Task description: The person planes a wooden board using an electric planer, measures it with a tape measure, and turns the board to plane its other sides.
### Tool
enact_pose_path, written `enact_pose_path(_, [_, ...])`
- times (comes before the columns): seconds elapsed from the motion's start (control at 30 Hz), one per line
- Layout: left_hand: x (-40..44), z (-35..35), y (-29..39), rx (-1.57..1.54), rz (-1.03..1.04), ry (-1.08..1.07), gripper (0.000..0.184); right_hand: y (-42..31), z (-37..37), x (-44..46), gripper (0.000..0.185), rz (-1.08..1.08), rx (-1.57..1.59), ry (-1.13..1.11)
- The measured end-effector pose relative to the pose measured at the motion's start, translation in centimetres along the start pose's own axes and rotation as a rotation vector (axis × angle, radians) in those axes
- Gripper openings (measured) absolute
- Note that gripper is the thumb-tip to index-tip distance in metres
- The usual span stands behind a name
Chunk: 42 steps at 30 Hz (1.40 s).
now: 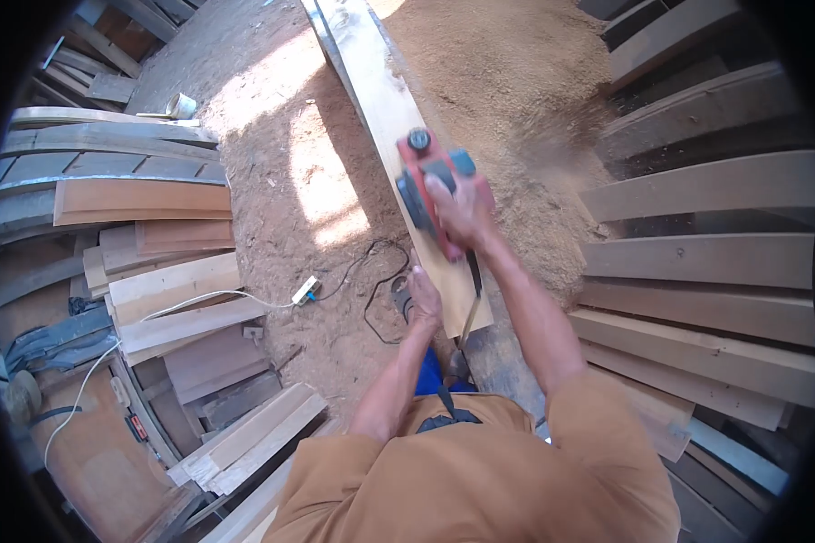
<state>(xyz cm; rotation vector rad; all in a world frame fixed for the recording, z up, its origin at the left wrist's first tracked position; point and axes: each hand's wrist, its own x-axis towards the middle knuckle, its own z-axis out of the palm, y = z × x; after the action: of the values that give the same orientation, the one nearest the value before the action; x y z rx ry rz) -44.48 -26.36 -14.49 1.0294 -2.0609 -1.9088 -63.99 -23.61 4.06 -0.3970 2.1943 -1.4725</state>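
Observation:
My right hand (460,210) is wrapped around the handle of a red and dark electric planer (421,163), which rests on a long pale board (371,77). Chips spray off to the right of the tool, and its outline is slightly blurred. At the board's left edge, near its close end, is my left hand (423,294); its fingers lie along the edge, and the frame does not show a grip around anything. The board runs away from me along a narrow bench (507,362). A dark cord (476,276) trails from the planer over the board's near end.
A white extension socket (306,290) with a blue plug lies on the dusty floor at left, its white cable (190,303) crossing stacked planks (177,281). Sawdust (507,63) is heaped right of the bench. More boards (706,262) line the right side. A whitish tub (181,106) stands at upper left.

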Motion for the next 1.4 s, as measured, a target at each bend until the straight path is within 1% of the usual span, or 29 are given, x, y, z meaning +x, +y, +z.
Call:
enact_pose_path(0.03, [-0.1, 0.0, 0.0, 0.132, -0.014, 0.024, 0.062, -0.5, 0.5, 3.6, 0.046, -0.043, -0.013, -0.003])
enact_pose_path(0.07, [-0.3, 0.1, 0.1, 0.264, -0.032, 0.047, 0.060, -2.8, 0.4, 6.2, 0.047, -0.024, -0.073, 0.003])
enact_pose_path(0.1, [-0.7, 0.2, 1.4, 0.266, -0.046, 0.074, 0.059, -5.2, 0.2, 8.5, 0.049, -0.006, -0.134, 0.008])
enact_pose_path(0.13, [-0.9, 0.4, 2.1, 0.270, -0.059, 0.100, 0.058, -5.7, 0.7, 11.5, 0.052, -0.012, -0.118, 0.027])
enact_pose_path(0.17, [-0.7, 0.6, 1.5, 0.262, 0.029, 0.144, 0.057, -5.8, 1.2, 13.7, 0.055, -0.011, -0.101, 0.046])
enact_pose_path(0.2, [-0.5, 0.8, 0.9, 0.259, 0.117, 0.186, 0.057, -6.0, 1.4, 15.3, 0.056, 0.018, -0.062, 0.005])
enact_pose_path(0.23, [-0.6, 0.7, 1.4, 0.238, 0.113, 0.183, 0.057, -6.5, 1.3, 16.5, 0.057, 0.043, -0.025, -0.034])
enact_pose_path(0.37, [-1.2, 0.0, 3.9, 0.264, 0.043, 0.123, 0.057, -7.3, 0.6, 15.7, 0.061, 0.096, 0.050, -0.117])
enact_pose_path(0.47, [-1.1, 0.4, 2.6, 0.233, 0.014, 0.157, 0.057, -5.5, 0.4, 13.8, 0.056, 0.128, 0.043, -0.122])
enact_pose_path(0.57, [-0.4, 1.2, -1.2, 0.432, 0.116, 0.222, 0.058, -4.0, -0.4, 8.6, 0.046, 0.072, 0.097, -0.088])
enact_pose_path(0.67, [0.0, 1.0, -1.9, 0.470, 0.122, 0.242, 0.057, 2.0, -0.8, 2.3, 0.037, 0.061, 0.121, -0.086])
enact_pose_path(0.7, [0.2, 0.8, -1.7, 0.464, 0.110, 0.237, 0.057, 3.5, -1.3, -0.3, 0.042, 0.048, 0.111, -0.099])
enact_pose_path(0.73, [0.3, 0.7, -1.6, 0.460, 0.097, 0.233, 0.057, 4.2, -2.2, -3.8, 0.054, 0.041, 0.082, -0.132])
enact_pose_path(0.8, [0.4, 0.7, -1.5, 0.459, 0.079, 0.224, 0.056, 4.8, -4.5, -11.4, 0.087, 0.035, 0.006, -0.197])
enact_pose_path(0.87, [0.6, 0.6, -1.4, 0.456, 0.069, 0.218, 0.056, 5.2, -5.9, -19.1, 0.081, 0.132, 0.005, -0.202])
enact_pose_path(0.9, [0.6, 0.6, -1.4, 0.455, 0.062, 0.216, 0.056, 5.1, -6.5, -22.4, 0.077, 0.145, 0.030, -0.188])
enact_pose_path(0.93, [0.6, 0.5, -1.4, 0.451, 0.056, 0.213, 0.056, 6.3, -6.6, -25.4, 0.071, 0.095, 0.034, -0.150])
enact_pose_path(0.97, [0.4, 0.5, -1.5, 0.447, 0.052, 0.213, 0.056, 7.4, -6.6, -27.6, 0.065, 0.048, 0.039, -0.112])
enact_pose_path(1.07, [0.2, 0.4, -1.6, 0.432, 0.046, 0.207, 0.055, 7.6, -6.7, -29.5, 0.057, 0.127, 0.066, -0.138])
enact_pose_path(1.1, [0.2, 0.4, -1.5, 0.423, 0.043, 0.203, 0.055, 8.3, -5.9, -28.8, 0.056, 0.071, 0.017, -0.063])
enact_pose_path(1.2, [0.2, 0.3, -1.5, 0.395, 0.035, 0.199, 0.055, 5.8, -4.5, -22.5, 0.055, 0.070, 0.026, -0.024])
enact_pose_path(1.27, [0.2, 0.3, -1.5, 0.381, 0.028, 0.198, 0.055, 4.7, -3.4, -16.4, 0.055, 0.034, 0.037, -0.022])
enact_pose_path(1.33, [0.2, 0.2, -1.6, 0.373, 0.021, 0.198, 0.055, 3.5, -2.2, -9.8, 0.055, 0.035, 0.110, -0.049])
enact_pose_path(1.4, [0.0, 0.2, -1.7, 0.364, 0.006, 0.193, 0.056, 0.6, -1.4, -3.0, 0.056, 0.001, 0.106, -0.012])
